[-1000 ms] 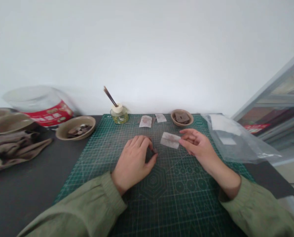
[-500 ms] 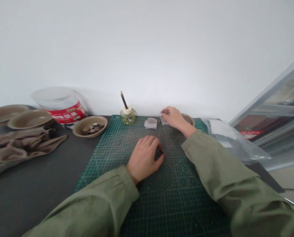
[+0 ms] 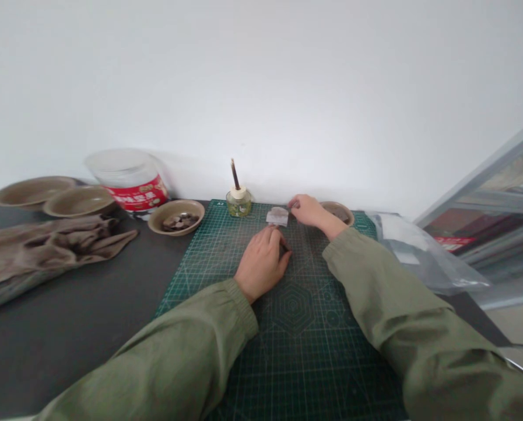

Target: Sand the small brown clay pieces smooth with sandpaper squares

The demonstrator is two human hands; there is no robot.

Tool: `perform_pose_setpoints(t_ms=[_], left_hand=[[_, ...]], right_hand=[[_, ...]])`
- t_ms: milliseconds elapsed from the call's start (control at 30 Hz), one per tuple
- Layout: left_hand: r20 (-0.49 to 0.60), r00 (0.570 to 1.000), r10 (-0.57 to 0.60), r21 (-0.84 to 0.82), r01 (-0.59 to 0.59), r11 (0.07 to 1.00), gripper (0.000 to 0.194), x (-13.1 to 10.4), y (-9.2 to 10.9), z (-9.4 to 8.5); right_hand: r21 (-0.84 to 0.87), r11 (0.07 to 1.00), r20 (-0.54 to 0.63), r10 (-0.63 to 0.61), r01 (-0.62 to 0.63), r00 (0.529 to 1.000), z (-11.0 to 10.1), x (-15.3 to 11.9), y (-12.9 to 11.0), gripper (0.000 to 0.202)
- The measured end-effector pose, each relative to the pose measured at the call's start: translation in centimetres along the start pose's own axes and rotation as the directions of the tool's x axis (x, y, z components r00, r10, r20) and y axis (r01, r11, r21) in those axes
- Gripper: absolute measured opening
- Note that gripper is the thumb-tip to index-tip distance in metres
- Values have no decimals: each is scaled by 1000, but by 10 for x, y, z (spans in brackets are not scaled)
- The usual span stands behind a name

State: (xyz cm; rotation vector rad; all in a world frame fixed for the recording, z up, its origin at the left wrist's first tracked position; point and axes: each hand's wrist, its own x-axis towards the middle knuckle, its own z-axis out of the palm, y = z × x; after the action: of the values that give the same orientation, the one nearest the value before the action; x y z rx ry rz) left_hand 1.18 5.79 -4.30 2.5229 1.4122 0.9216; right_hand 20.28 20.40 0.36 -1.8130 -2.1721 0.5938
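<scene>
My left hand (image 3: 264, 260) rests over the middle of the green cutting mat (image 3: 292, 310). Its fingers are curled and the thumb meets them; anything inside the curl is too dark to make out. Farther back, my right hand (image 3: 309, 210) has its fingers pinched together just right of some small white paper pieces (image 3: 278, 217), which lie overlapping on the mat. Whatever those fingertips hold is too small to name. Behind the right wrist, a brown bowl (image 3: 348, 217) is partly covered by the hand.
A glass jar (image 3: 238, 203) with a dark stick stands at the mat's back. To the left are a bowl (image 3: 160, 217) of brown pieces, a red-labelled tub (image 3: 141, 194), two more bowls (image 3: 33, 192) and a brown cloth (image 3: 64, 248). A clear plastic bag (image 3: 441, 269) lies right.
The view has shifted slightly left. A white paper piece seen at my right fingertips before no longer shows there. My left hand has moved a little forward, closer to the papers.
</scene>
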Motion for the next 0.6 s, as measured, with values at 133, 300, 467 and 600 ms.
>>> perform_pose_setpoints(t_ms=[133,300,467,600], left_hand=[[-14,1000,-17,40,18,999,19,5,-9,4],[11,999,-45,91,44,995,38,7,-16,7],[-1,999,-50,126,50,991,40,8,-18,7],[4,999,-54,130,53,990,40,9,-21,9]], right_hand=[[44,999,46,-32,30,998,4,3,-5,40],[28,991,-2,-134,134,991,5,3,-4,41],[-52,983,-33,-179,177,983,6,3,-1,41],[-72,984,-24,-165,163,986,10,5,-2,42]])
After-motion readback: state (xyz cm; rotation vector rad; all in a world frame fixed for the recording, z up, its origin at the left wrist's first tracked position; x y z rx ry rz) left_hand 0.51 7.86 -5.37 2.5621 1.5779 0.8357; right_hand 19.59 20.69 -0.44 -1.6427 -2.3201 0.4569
